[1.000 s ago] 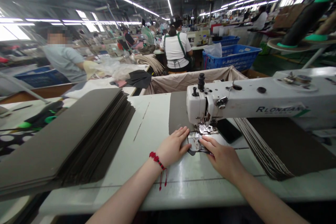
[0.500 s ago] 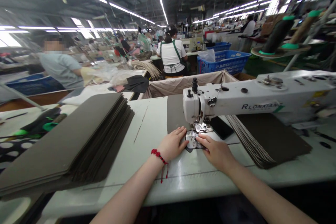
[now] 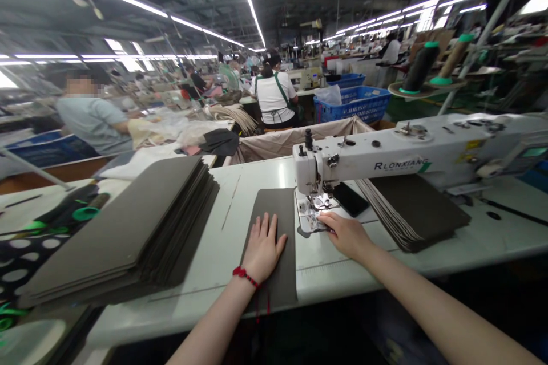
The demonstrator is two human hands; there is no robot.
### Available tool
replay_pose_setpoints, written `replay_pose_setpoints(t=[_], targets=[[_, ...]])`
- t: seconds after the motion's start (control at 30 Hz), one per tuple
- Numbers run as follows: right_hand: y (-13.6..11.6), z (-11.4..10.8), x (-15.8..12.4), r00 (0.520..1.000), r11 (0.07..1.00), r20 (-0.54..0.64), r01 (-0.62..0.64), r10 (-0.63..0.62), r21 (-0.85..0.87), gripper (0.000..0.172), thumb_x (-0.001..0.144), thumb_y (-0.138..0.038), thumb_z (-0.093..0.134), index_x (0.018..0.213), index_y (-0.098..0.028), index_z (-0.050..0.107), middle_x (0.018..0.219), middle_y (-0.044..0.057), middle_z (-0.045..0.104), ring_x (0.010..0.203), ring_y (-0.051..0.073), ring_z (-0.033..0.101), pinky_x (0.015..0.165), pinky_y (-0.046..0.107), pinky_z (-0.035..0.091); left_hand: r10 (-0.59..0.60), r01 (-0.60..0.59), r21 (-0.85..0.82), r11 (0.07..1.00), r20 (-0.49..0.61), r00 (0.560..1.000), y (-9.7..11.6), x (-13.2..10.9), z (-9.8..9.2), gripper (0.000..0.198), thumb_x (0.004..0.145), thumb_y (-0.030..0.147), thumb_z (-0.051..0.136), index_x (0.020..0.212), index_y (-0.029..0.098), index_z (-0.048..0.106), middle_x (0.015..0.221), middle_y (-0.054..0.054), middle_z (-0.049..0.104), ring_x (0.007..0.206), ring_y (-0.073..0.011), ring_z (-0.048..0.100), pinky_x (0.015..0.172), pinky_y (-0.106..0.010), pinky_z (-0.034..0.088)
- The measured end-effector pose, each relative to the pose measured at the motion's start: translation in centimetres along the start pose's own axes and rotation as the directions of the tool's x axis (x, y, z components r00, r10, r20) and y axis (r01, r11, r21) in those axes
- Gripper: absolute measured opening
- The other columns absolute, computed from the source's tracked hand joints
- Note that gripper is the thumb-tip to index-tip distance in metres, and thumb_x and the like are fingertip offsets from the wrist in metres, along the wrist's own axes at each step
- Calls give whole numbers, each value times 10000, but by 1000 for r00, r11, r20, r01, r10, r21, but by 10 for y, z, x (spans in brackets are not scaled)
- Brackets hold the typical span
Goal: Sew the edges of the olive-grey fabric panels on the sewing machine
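A: Going across from the left, what is sitting beside the sewing machine [image 3: 363, 159]?

B: A tall stack of dark grey panels [image 3: 120, 228] is lying well left of the machine on the white work table [image 3: 226, 251]; its layers are fanning out a little along one side.

A: And closer in?

B: A single dark grey strip [image 3: 276, 211] is lying just left of the machine's needle plate [image 3: 319, 202], running toward the table's front edge; the left hand [image 3: 263, 248] is pressing down on it, palm flat and fingers spread; a red cord bracelet [image 3: 245, 275] is hanging at that wrist.

A: What is the right hand doing?

B: The right hand [image 3: 346, 234] is reaching in just in front of the needle plate, fingers loosely curled, tips at the plate's edge; I cannot tell whether they are pinching anything.

A: How far along does this look?

B: A black phone [image 3: 350, 199] is lying right of the plate, and a smaller fanned stack of dark panels [image 3: 413, 211] is sitting beyond it; if that right pile is the finished one, I would judge more is left than done; the pictures are not settling that, though; no stitching is showing on the strip.
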State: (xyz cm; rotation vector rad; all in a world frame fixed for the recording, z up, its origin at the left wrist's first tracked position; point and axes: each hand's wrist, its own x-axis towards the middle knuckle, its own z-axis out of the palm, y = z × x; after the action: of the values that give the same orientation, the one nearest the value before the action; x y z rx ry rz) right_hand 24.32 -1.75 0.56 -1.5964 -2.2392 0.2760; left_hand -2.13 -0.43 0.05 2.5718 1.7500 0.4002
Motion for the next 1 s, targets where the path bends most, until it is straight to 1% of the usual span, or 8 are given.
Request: replay_pose_setpoints(t=[0.13, 0.27, 0.37, 0.47, 0.53, 0.63, 0.73, 1.0], targets=[[1, -20, -26, 999, 997, -31, -38, 40, 64, 401, 864, -163, 471, 1240, -260, 573, 1274, 25, 595, 1056, 203, 609, 872, 313, 476, 95, -91, -43, 995, 106, 990, -21, -50, -10, 559, 880, 148, 435, 1427, 198, 330, 1525, -107, 289, 1405, -318, 244, 1116, -550, 291], [-1, -30, -72, 984, 928, -97, -106, 150, 358, 259, 934, -276, 440, 1121, -241, 616, 1110, 43, 653, 981, 194, 621, 863, 298, 471, 290, -225, -264, 938, 244, 925, -28, -75, -31, 644, 809, -1, 362, 1392, 274, 363, 1535, -25, 277, 1429, -246, 196, 1165, -553, 197], [-8, -26, -108, 962, 840, -11, -234, 274, 489, 269, 960, -386, 416, 921, -216, 621, 853, 33, 670, 803, 189, 633, 733, 281, 478, 392, -280, -370, 886, 273, 879, -17, -65, -38, 625, 788, -34, 334, 1320, 276, 440, 1508, 4, 337, 1422, -213, 224, 1183, -516, 176], [-18, -13, -139, 928, 826, 113, -367, 354, 427, 289, 947, -454, 434, 824, -224, 561, 682, -5, 616, 642, 178, 602, 606, 277, 440, 459, -324, -415, 850, 283, 842, 1, -42, -36, 623, 764, -47, 334, 1281, 271, 473, 1491, 26, 367, 1416, -192, 240, 1192, -482, 172], [-22, -3, -156, 914, 841, 133, -406, 384, 359, 254, 955, -435, 422, 848, -233, 534, 694, -11, 616, 643, 181, 607, 596, 283, 420, 504, -356, -438, 825, 285, 816, 11, -29, -32, 625, 752, -54, 334, 1268, 266, 482, 1483, 33, 378, 1415, -183, 244, 1196, -469, 166], [-22, 10, -173, 902, 851, 80, -427, 424, 305, 184, 970, -368, 399, 906, -242, 517, 808, 3, 649, 719, 188, 636, 629, 292, 413, 548, -395, -454, 799, 279, 788, 20, -18, -27, 617, 758, -59, 323, 1263, 257, 484, 1480, 33, 384, 1415, -177, 244, 1198, -468, 154], [-20, 17, -177, 886, 835, 61, -454, 459, 311, 146, 959, -363, 432, 928, -248, 517, 778, -7, 653, 710, 187, 646, 611, 284, 399, 573, -422, -455, 784, 271, 774, 21, -15, -25, 596, 782, -47, 322, 1269, 258, 480, 1480, 29, 385, 1413, -181, 248, 1196, -477, 160], [-19, 17, -157, 877, 829, 69, -474, 476, 298, 254, 972, -408, 391, 843, -230, 518, 657, 7, 626, 642, 212, 638, 574, 290, 361, 577, -435, -443, 784, 264, 773, 18, -16, -22, 589, 798, -35, 325, 1278, 268, 481, 1478, 34, 387, 1409, -183, 259, 1196, -478, 169]])
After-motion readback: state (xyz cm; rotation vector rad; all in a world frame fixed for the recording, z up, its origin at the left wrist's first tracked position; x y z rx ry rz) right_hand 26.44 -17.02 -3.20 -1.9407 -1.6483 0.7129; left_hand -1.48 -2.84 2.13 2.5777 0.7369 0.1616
